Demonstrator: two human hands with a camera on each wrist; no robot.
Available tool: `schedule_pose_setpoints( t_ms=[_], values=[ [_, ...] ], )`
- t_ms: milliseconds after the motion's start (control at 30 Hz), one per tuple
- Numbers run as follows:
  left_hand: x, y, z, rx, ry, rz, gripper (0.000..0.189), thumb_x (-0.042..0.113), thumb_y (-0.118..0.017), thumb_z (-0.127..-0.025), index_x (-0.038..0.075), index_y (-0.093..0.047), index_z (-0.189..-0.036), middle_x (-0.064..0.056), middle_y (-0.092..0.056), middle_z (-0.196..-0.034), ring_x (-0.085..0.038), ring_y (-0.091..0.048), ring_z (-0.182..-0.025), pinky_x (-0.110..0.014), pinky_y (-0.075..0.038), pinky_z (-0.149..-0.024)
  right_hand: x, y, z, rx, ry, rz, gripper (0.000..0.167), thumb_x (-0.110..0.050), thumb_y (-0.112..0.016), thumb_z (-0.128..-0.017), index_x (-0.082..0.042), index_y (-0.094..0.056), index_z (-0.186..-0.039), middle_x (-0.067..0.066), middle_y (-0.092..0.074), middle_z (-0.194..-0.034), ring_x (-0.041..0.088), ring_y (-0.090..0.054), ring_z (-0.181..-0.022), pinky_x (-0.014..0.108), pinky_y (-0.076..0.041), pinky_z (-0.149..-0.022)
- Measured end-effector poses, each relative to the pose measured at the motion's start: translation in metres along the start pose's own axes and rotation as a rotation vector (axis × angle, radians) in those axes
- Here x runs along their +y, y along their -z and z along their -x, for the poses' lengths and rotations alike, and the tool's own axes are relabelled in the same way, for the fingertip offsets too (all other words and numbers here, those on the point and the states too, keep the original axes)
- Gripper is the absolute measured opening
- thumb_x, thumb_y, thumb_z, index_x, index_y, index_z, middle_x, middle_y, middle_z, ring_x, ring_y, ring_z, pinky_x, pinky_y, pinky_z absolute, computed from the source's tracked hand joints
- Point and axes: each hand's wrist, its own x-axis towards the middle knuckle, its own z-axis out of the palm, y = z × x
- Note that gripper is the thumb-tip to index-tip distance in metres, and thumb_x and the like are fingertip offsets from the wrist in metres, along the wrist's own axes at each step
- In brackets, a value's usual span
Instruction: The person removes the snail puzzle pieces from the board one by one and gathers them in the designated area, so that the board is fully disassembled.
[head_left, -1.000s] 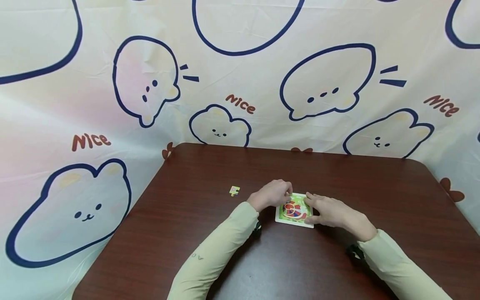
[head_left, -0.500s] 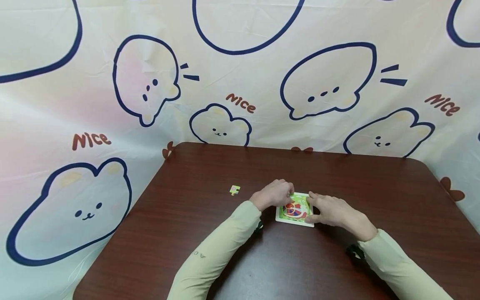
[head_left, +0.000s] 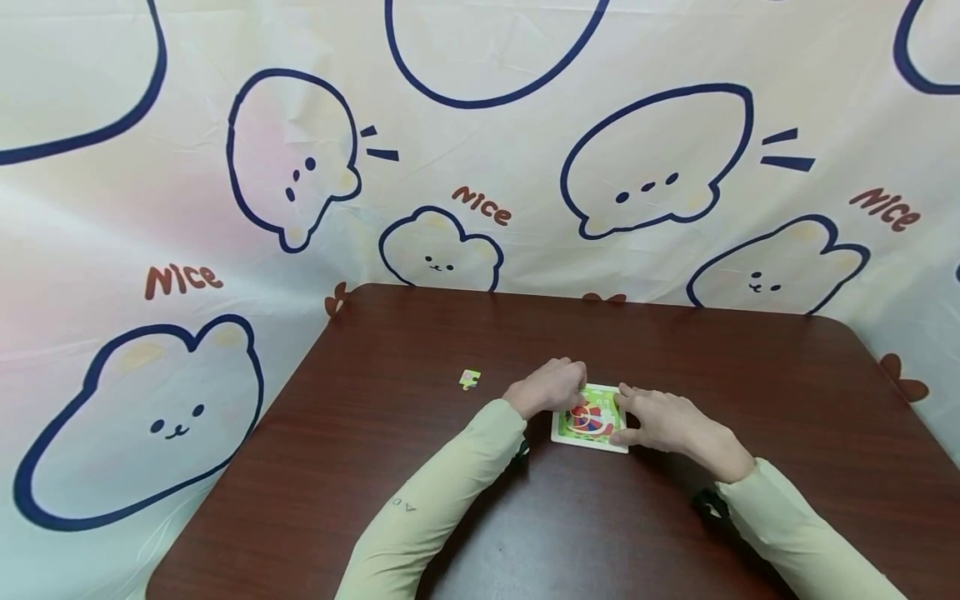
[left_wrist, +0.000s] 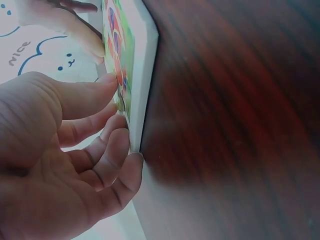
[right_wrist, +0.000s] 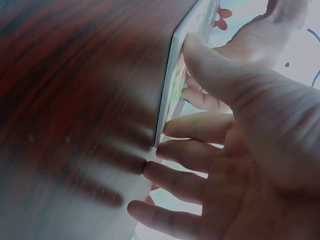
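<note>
A small square jigsaw puzzle (head_left: 591,422) with a white border and a green, red and blue picture lies flat on the table. My left hand (head_left: 550,387) is over its upper left part, fingers curled. In the left wrist view, the thumb and index finger of that hand pinch a puzzle piece (left_wrist: 121,101) at the puzzle's surface, mostly hidden by the fingertips. My right hand (head_left: 663,422) rests on the puzzle's right side, its thumb (right_wrist: 197,52) on the board and its other fingers fairly straight at the edge. A loose puzzle piece (head_left: 469,379) lies left of the left hand.
The dark brown wooden table (head_left: 360,433) has a back edge against a pale cloth (head_left: 525,150) printed with blue-outlined cartoon bears. Both forearms, in light green sleeves (head_left: 442,492), reach in from the front edge.
My left hand and forearm have shifted very slightly to the right. The right hand, the puzzle and the loose piece stay practically where they were.
</note>
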Motion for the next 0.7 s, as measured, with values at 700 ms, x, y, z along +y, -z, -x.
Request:
schedule_pose_setpoints(
  t_ms=[700],
  values=[
    [0.0026, -0.0002, -0.0030, -0.021, -0.001, -0.013, 0.021, 0.031, -0.067, -0.093, 0.015, -0.059, -0.104, 0.001, -0.057, -0.101, -0.011, -0.051, -0.088, -0.023, -0.046, -0.076, -0.0019, 0.0022, 0.0018, -0.009, 0.000, -0.010, 0.074, -0.049, -0.073, -0.083, -0.004, -0.054, -0.138, 0.026, -0.043, -0.148, 0.043, -0.052, -0.127, 0.058, -0.048, -0.093]
  ],
)
